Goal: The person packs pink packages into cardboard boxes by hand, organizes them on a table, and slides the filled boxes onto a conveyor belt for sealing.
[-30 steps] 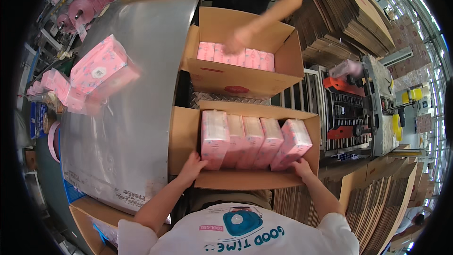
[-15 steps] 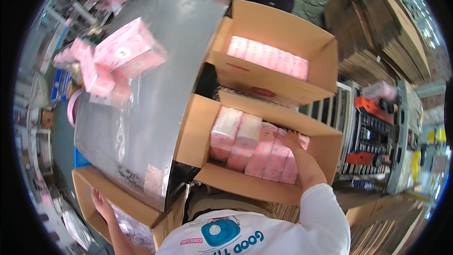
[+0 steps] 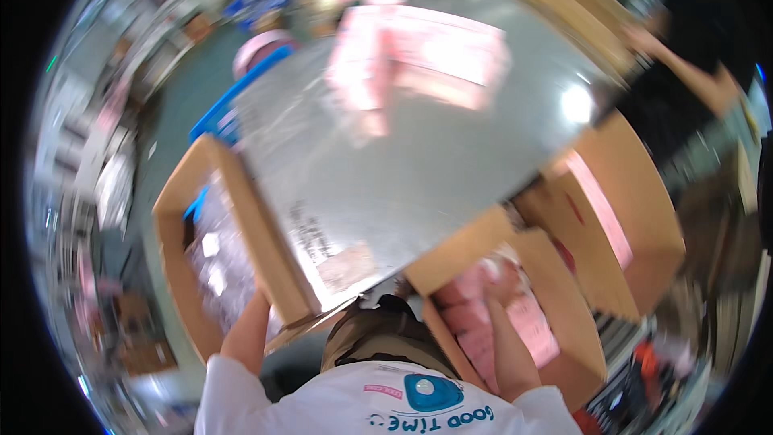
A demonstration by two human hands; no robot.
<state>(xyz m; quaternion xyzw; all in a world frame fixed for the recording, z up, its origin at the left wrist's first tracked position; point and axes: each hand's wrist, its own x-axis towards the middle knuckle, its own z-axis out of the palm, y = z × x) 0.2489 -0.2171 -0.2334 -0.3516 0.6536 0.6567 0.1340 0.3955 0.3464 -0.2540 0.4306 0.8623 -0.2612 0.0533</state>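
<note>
My right hand [image 3: 502, 283] reaches down onto the pink packs [image 3: 527, 326] standing in an open cardboard box [image 3: 576, 346] at the lower right. Motion smears its fingers, so I cannot see whether they grip a pack. On the left, my left hand [image 3: 260, 296] is at the inner side of another open carton [image 3: 181, 282], beside its long flap. That carton holds crumpled clear plastic [image 3: 221, 262]. The left fingers are hidden or too blurred to make out. On the metal table [image 3: 362, 193] lie several pink packs [image 3: 451, 48], some leaning on one another.
A second carton [image 3: 596, 274] with pink packs stands beyond the right one. At the far right a person in black [image 3: 700, 40] has a hand at a long carton [image 3: 576, 16] on the table's far edge. A blue crate [image 3: 233, 105] borders the table's left side.
My view has swung left, so the table and boxes sit farther right. My left hand has shifted along the plastic-filled carton toward me; my right hand is still among the pink packs.
</note>
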